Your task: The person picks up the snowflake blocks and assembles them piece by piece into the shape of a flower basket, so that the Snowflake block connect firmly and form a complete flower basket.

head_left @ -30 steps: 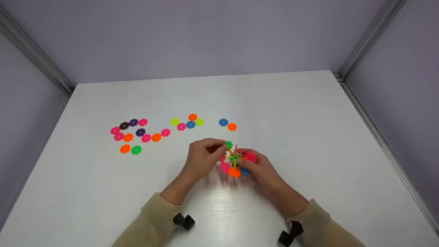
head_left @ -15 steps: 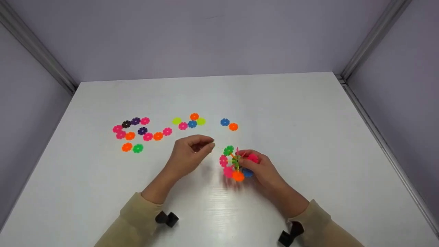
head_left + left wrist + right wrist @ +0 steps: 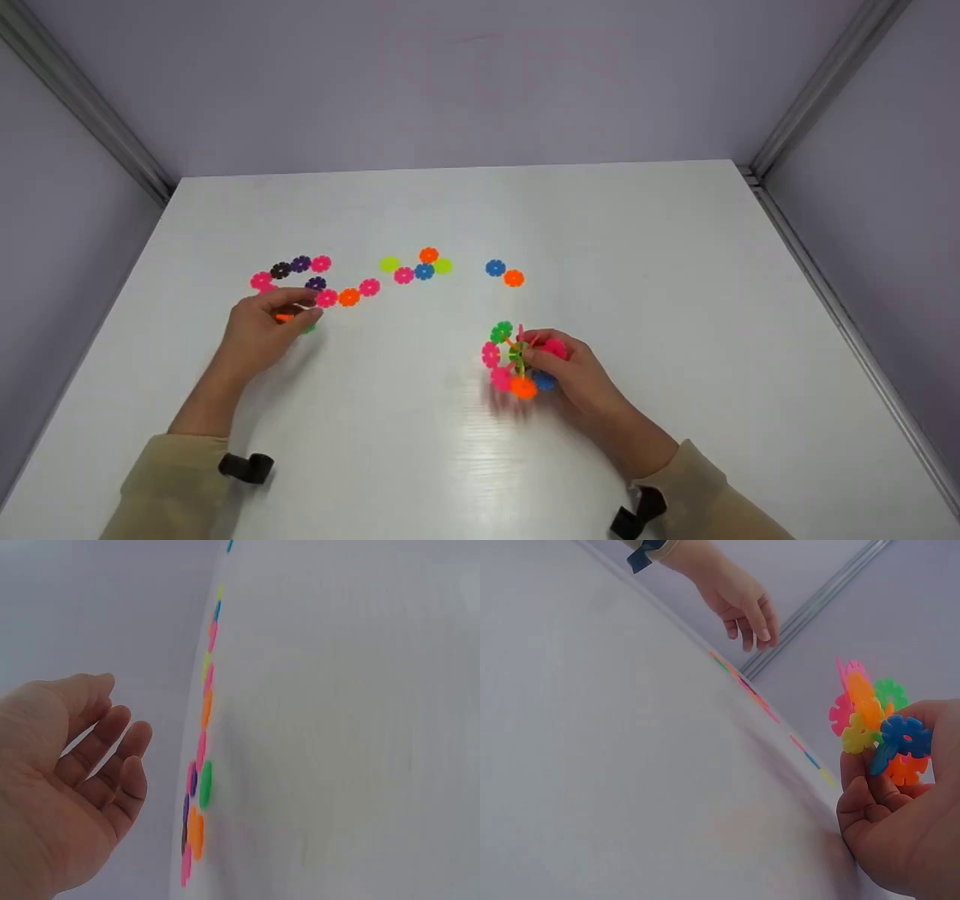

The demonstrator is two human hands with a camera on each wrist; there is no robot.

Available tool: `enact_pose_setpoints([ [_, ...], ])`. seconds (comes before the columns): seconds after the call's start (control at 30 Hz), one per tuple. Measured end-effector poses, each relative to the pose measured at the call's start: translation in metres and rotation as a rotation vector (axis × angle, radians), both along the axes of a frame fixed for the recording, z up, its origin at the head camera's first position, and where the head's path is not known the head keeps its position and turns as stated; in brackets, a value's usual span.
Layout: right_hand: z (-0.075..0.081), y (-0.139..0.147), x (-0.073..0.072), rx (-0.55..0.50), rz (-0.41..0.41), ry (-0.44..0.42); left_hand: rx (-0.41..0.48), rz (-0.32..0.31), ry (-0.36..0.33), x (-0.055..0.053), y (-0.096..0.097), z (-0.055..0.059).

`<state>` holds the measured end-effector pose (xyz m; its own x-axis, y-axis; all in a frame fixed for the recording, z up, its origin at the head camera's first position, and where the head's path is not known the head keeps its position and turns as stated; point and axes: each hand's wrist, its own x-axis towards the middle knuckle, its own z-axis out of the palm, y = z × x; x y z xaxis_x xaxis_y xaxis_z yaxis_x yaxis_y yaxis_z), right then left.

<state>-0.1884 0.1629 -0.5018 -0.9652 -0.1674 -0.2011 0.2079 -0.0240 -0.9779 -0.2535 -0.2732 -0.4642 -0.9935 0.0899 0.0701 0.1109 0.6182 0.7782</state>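
My right hand (image 3: 574, 367) grips a built-up cluster of snowflake discs (image 3: 502, 378) between thumb and fingers. Pink, green, orange and blue discs ring a green centre, and the right wrist view also shows yellow pieces; the fingers hide part of it. My left hand (image 3: 262, 334) hovers over the loose discs at the left, its fingers loosely bent with nothing between them in the left wrist view. Beneath it, an orange disc (image 3: 284, 318) and a green disc (image 3: 205, 784) are partly covered in the head view. A pink disc (image 3: 327, 298) lies just beyond the fingertips.
Several loose discs lie in a winding row, from a pink one (image 3: 261, 280) past an orange one (image 3: 349, 297) to a yellow one (image 3: 390, 264). A blue disc (image 3: 495, 268) lies farther right. The white table (image 3: 637, 247) meets a grey back wall (image 3: 465, 97).
My left hand has let go of the green disc on the cluster and moved left, over the loose discs. My right hand keeps hold of the cluster almost in place.
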Motion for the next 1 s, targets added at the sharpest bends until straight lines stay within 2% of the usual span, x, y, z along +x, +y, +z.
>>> enact_pose_setpoints([
  [0.17,-0.001,0.001,0.001,0.02,0.006,0.006,-0.042,0.051,-0.162,-0.001,-0.024,-0.007],
  [0.3,0.0,0.001,0.001,0.03,0.008,0.012,-0.07,0.063,-0.234,-0.001,-0.03,-0.013],
  [0.63,0.001,0.001,0.0,0.042,0.012,0.011,-0.155,0.008,-0.201,-0.006,-0.032,-0.019],
  [0.8,0.001,0.001,0.0,0.026,0.026,0.013,-0.164,0.003,-0.215,-0.008,-0.025,-0.016],
  [1.0,0.001,0.002,0.001,0.031,0.029,0.026,-0.172,-0.042,-0.187,-0.005,-0.007,-0.009],
])
